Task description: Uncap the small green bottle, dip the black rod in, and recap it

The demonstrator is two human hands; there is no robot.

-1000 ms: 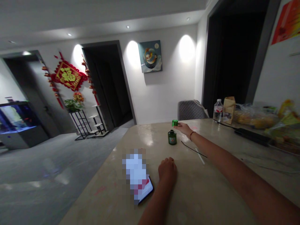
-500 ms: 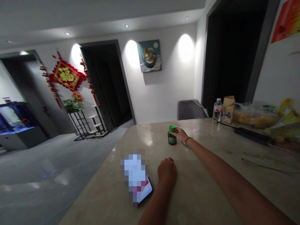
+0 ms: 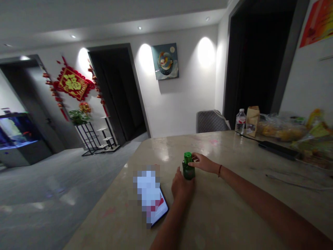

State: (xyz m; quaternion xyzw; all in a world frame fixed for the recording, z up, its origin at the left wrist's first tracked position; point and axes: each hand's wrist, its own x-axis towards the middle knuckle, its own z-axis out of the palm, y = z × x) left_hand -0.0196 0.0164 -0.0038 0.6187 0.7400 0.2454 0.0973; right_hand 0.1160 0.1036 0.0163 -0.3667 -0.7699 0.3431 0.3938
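Observation:
A small green bottle [image 3: 188, 171] with a bright green cap stands upright, or nearly so, above the table in front of me. My right hand [image 3: 204, 163] comes from the right and grips it around the neck, just below the cap. Close to the bottle's near side is my left hand [image 3: 182, 184], its fingers apart and spread toward the lower part; whether it touches the glass I cannot tell. A lit phone [image 3: 159, 211], its screen mostly blurred out, lies left of my left forearm.
The pale table [image 3: 229, 208] carries a water bottle [image 3: 240, 121], a paper bag [image 3: 252, 121], plastic bags of food [image 3: 282, 127], a black power strip [image 3: 278, 150] and a thin cable [image 3: 291, 184] on its right side. A grey chair [image 3: 211, 121] stands at the far edge.
My right hand has brought the green bottle nearer to me and slightly left, beside my left hand. The left hand has opened from a curled shape, its fingers now spread.

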